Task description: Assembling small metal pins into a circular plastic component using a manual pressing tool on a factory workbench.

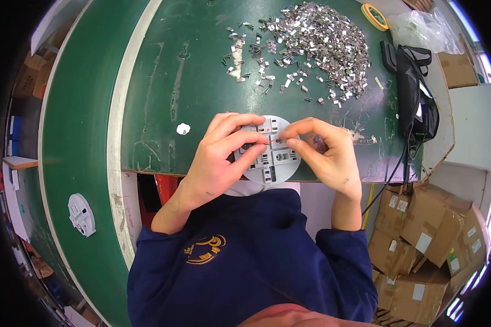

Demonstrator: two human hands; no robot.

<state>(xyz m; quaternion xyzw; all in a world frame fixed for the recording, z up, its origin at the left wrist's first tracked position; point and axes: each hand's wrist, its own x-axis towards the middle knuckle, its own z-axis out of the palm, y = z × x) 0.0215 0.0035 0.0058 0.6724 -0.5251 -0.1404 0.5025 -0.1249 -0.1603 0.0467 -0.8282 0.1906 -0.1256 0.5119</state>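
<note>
In front of me, at the table's near edge, lies a round light-grey plastic disc (285, 170) with raised slots and small dark metal inserts. My left hand (218, 152) reaches over its left side, thumb and index finger pinched at the disc's middle. A thin reddish strand, like a wire (269, 143), shows at those fingertips. My right hand (328, 155) comes over the right side, its thumb and index finger closed close together just beside the left fingertips. Whatever the right fingers hold is too small and blurred to make out.
A big pile of small metal clips (327, 46) spreads over the far table. At the right lie a black mesh bag (417, 109) with a cable and a yellow tape roll (375, 17). Another grey disc (82, 215) rests on the green belt at left. Cardboard boxes (420, 240) stack lower right.
</note>
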